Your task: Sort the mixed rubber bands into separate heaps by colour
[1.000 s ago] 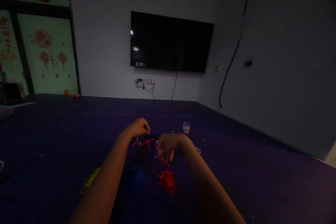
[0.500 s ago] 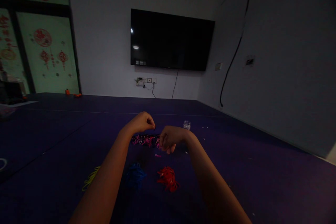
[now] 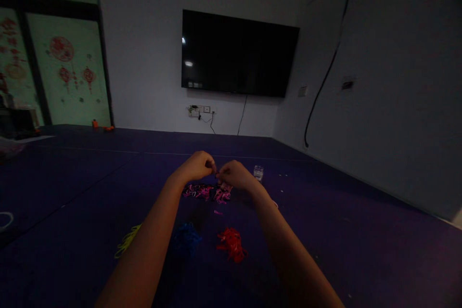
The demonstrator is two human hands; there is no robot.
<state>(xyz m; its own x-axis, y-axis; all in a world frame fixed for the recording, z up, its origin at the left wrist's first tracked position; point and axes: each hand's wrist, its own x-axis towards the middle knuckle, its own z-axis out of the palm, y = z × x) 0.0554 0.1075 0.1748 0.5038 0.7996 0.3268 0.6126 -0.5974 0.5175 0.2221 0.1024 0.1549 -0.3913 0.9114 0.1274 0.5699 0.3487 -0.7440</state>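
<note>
My left hand (image 3: pixel 197 165) and my right hand (image 3: pixel 234 175) are raised above a dark purple floor mat (image 3: pixel 361 240), fingertips meeting in a pinch. What they pinch is too small and dark to make out. Just below them lies a mixed pile of pink and dark bands (image 3: pixel 205 192). Nearer to me sit a red pile (image 3: pixel 231 244), a blue pile (image 3: pixel 186 237) and a yellow pile (image 3: pixel 126 240). One loose pink band (image 3: pixel 217 212) lies between the piles.
A small clear jar (image 3: pixel 258 172) stands just right of my right hand. A black TV (image 3: pixel 238 54) hangs on the far wall above sockets and cables. Glass doors with red paper cuttings (image 3: pixel 61 72) are at the back left. The room is dim.
My right hand rose from above the red pile and moved left to meet my left hand, which lifted slightly. The fingertips now touch.
</note>
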